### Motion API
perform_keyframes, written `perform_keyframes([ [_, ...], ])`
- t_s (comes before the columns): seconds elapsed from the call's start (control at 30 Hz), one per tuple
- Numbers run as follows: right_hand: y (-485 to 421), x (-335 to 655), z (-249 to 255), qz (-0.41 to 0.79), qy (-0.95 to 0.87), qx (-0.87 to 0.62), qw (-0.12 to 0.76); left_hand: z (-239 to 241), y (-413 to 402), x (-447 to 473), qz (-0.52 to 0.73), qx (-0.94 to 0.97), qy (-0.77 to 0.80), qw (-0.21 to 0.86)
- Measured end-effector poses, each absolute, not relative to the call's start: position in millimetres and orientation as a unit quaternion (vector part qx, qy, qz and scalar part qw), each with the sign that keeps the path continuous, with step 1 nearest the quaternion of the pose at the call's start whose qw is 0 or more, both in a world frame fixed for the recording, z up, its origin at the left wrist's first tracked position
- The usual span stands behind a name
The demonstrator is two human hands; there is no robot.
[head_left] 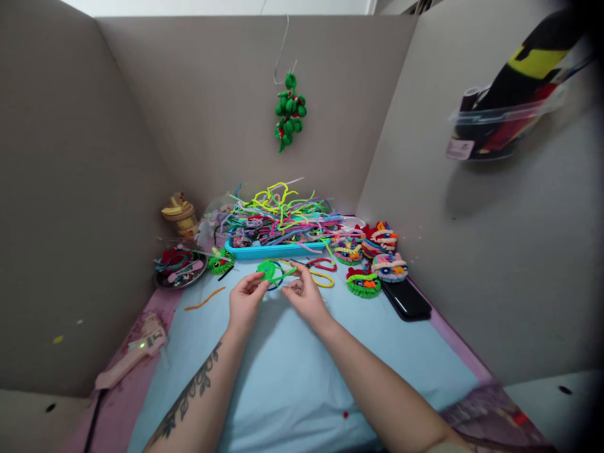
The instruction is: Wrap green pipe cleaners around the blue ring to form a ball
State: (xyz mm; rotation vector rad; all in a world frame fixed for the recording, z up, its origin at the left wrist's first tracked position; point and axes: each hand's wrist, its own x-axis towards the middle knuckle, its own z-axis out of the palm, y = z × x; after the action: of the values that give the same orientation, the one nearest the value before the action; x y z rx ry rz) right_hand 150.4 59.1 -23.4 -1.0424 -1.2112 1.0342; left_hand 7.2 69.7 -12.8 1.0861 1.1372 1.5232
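Between thumb and fingers, my left hand (247, 298) pinches a round, coiled piece of green pipe cleaner (267, 271) above the table. From the coil a loose green strand (284, 275) runs right, and my right hand (304, 293) grips its end with closed fingertips. Just behind the hands lie scissors (321, 265) with red handles and a yellow loop (324, 280); a blue curve passes partly hidden behind the coil. An orange pipe cleaner (204, 299) rests on the cloth left of my left hand.
A blue tray (278, 251) heaped with pipe cleaners stands at the back. Finished-looking colourful faces (363, 282) and a black phone (406, 299) lie right. On the left are a metal dish (197, 275) and a pink glue gun (136, 352). A green bundle (290, 113) hangs behind.
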Motion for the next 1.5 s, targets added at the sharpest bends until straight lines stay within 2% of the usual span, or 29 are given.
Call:
perform_keyframes([
  [0.2, 58.7, 145.7, -26.4, 0.468, -0.491, -0.454, 0.578, -14.1, 71.4, 6.1, 0.635, 0.428, 0.468, 0.441],
  [0.43, 53.5, 132.2, -24.1, 0.645, -0.487, -0.431, 0.402, -16.3, 65.3, 15.3, 0.619, 0.437, 0.465, 0.458],
  [0.57, 50.1, 128.2, -24.3, 0.652, -0.491, -0.435, 0.379, -19.5, 65.1, 19.2, 0.610, 0.442, 0.461, 0.470],
  [0.63, 46.0, 130.7, -21.8, 0.633, -0.560, -0.399, 0.355, -19.9, 67.5, 18.0, 0.619, 0.430, 0.460, 0.469],
  [0.7, 40.9, 134.7, -18.4, 0.615, -0.675, -0.306, 0.268, -19.8, 71.0, 14.7, 0.629, 0.409, 0.460, 0.474],
  [0.77, 36.9, 138.6, -15.8, 0.599, -0.762, -0.203, 0.142, -19.6, 74.5, 10.8, 0.632, 0.390, 0.460, 0.488],
  [0.83, 36.4, 141.4, -15.4, 0.582, -0.790, -0.175, 0.078, -19.4, 77.1, 7.8, 0.630, 0.378, 0.460, 0.498],
  [0.9, 39.8, 143.6, -16.4, 0.562, -0.781, -0.239, 0.130, -19.2, 77.9, 6.7, 0.633, 0.376, 0.458, 0.498],
  [1.03, 50.4, 147.2, -17.1, 0.447, -0.659, -0.432, 0.424, -18.1, 74.1, 8.9, 0.639, 0.413, 0.464, 0.454],
  [1.13, 53.1, 147.7, -16.0, 0.331, -0.581, -0.487, 0.561, -16.7, 68.2, 12.2, 0.612, 0.465, 0.496, 0.405],
  [1.3, 51.7, 143.6, -18.8, 0.265, -0.564, -0.504, 0.598, -13.5, 57.6, 19.3, 0.581, 0.525, 0.511, 0.355],
  [1.5, 54.9, 144.1, -20.1, 0.237, -0.547, -0.519, 0.613, -13.4, 53.6, 23.1, 0.577, 0.540, 0.495, 0.362],
])
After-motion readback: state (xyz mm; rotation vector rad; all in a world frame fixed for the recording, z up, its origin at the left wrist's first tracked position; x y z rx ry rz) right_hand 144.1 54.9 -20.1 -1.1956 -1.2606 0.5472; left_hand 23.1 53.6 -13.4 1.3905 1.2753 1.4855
